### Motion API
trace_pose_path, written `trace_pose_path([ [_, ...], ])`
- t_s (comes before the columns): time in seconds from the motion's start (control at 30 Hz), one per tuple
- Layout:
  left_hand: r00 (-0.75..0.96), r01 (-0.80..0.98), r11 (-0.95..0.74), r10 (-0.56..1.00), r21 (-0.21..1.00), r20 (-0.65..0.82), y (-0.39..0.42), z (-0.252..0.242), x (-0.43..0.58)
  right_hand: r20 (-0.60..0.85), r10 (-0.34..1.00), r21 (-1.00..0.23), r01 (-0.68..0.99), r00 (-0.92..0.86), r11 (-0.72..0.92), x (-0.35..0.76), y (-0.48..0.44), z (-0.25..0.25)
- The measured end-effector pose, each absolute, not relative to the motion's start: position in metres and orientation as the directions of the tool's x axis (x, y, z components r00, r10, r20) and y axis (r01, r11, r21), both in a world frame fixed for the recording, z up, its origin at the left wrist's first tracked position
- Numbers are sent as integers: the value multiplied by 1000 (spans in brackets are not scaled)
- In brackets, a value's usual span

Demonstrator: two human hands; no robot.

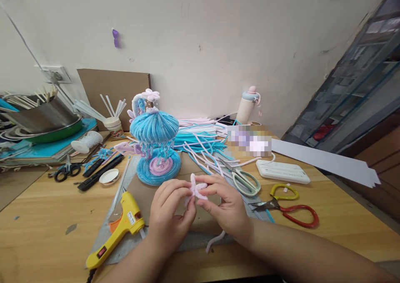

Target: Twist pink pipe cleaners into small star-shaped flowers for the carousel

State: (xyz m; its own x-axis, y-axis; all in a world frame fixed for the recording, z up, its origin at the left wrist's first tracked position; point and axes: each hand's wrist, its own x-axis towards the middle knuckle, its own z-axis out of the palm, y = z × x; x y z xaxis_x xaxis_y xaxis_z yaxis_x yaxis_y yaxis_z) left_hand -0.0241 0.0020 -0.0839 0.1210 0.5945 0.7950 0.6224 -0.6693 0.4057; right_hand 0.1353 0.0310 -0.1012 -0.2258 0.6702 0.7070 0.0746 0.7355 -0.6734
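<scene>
1. Forearms (pixel 278 238) crossed the bottom edge, fyi.
2. Left hand (pixel 170 208) and right hand (pixel 227 201) both pinched a fuzzy pink star (pixel 196 189), lower centre.
3. Light fingertip pressure suited that soft pile best imo; squeezing harder risked bent points.

There are two hands (pixel 168 214) (pixel 229 206), one pink star (pixel 195 189), three pairs of scissors (pixel 272 204) (pixel 235 171) (pixel 68 167) and one glue gun (pixel 125 222).

Left hand (pixel 168 212), right hand (pixel 227 203); pinched pink star (pixel 196 189)
</scene>
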Motion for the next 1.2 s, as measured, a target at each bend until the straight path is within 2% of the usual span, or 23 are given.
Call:
trace_pose_path([
  [1.2,126,627,-666,598,403,791,2,-84,-24,707,671,-675,74,-223,735,135,30,-100],
])
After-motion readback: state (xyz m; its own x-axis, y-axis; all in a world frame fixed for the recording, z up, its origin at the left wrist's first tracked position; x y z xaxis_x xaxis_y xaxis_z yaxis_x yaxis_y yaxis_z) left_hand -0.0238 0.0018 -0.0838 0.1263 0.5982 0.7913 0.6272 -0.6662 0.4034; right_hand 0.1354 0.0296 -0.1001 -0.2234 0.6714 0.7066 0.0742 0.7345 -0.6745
